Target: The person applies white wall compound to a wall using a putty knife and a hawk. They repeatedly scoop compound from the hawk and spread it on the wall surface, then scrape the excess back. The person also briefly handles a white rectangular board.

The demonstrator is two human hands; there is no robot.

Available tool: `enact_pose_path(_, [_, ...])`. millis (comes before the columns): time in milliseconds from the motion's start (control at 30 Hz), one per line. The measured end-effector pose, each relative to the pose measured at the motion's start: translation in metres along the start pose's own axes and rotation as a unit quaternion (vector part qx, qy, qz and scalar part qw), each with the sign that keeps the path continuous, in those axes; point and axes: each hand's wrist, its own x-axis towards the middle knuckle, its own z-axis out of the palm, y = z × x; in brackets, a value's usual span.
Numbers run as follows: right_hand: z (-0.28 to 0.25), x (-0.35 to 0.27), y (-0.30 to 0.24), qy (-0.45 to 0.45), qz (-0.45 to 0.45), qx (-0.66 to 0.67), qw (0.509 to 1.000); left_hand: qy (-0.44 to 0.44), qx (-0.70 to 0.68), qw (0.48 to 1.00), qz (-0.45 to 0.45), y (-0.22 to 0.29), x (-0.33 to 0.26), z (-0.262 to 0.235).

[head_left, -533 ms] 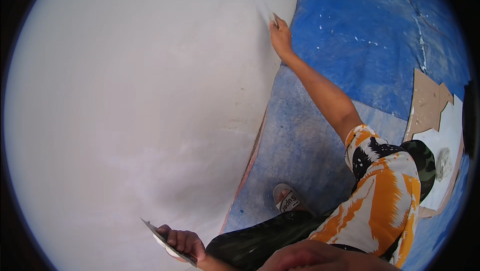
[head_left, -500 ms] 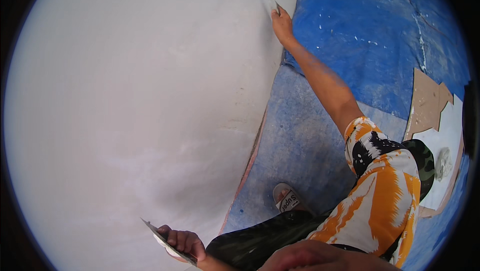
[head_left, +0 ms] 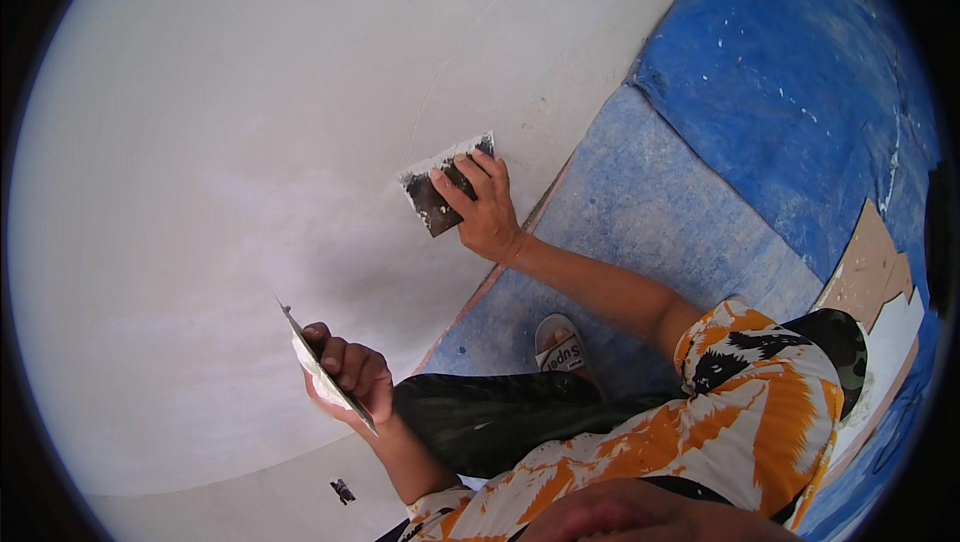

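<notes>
one dark scraper (head_left: 432, 210) is clasped under the spread fingers of the right hand (head_left: 488, 210), touching or just off the pale wall (head_left: 250, 142), and a second blade (head_left: 350, 404), bearing white putty (head_left: 317, 374), is gripped by the left hand's (head_left: 352, 372) curled fingers, the surface seemingly mostly smooth, rough specks (head_left: 527, 124) left, the scraper's wall side hidden.

Soft, diffuse light; shadow (head_left: 365, 270) on wall (head_left: 260, 132) near its lower edge. Fisheye bends lines, corners black, rim bluish.

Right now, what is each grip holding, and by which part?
The left grip holds a flat plate by one broad side; the right grip holds a dark scraper by its flat face.
</notes>
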Motion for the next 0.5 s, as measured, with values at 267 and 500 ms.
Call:
enact_pose_path(267, [-0.081,-0.030,0.135,-0.061,0.152,0.063,0.984,0.031,-0.014,0.999,0.002,-0.004,-0.005,-0.011])
enact_pose_path(500, [-0.120,0.153,0.325,0.153,0.157,-0.097,0.971,0.067,0.030,0.997,0.014,-0.001,-0.007,0.003])
